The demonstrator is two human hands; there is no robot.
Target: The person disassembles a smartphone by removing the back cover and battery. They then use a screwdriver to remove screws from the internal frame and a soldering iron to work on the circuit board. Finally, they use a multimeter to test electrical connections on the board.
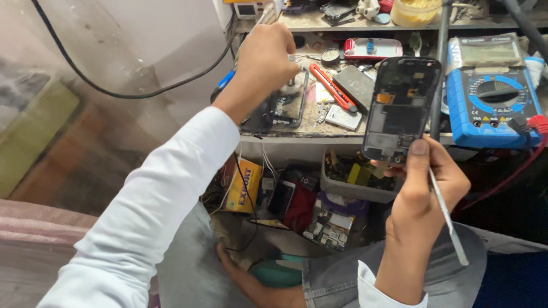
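At nine o'clock a black cable [114, 91] sagged across the pale wall, and below it, toward seven o'clock, a white sleeve [154, 217] ran up to the left hand [265, 60] at eleven o'clock. That hand was reached over the cluttered bench shelf [302, 132], its fingers curled in and closed over something small; what they pinched could not be told. Just under the hand lay an opened black phone [282, 108], and just right of that, near twelve o'clock, a red-handled utility knife [333, 86] lay slanted on the shelf beside a flat grey battery [354, 85]. Beneath the shelf, around six o'clock, a yellow box [244, 185] and loose circuit boards [328, 225] sat among wires. At one o'clock the stripped phone frame [401, 108] stood upright with its inner side toward the camera, gripped at its lower edge by the right hand [425, 188] at four o'clock, thumb pressed up against the frame. The same hand's fingers also clamped a thin metal spudger [448, 219], which slanted down toward five o'clock. At two o'clock a blue multimeter [494, 97] rested on the shelf, its red lead [536, 122] plugged in.
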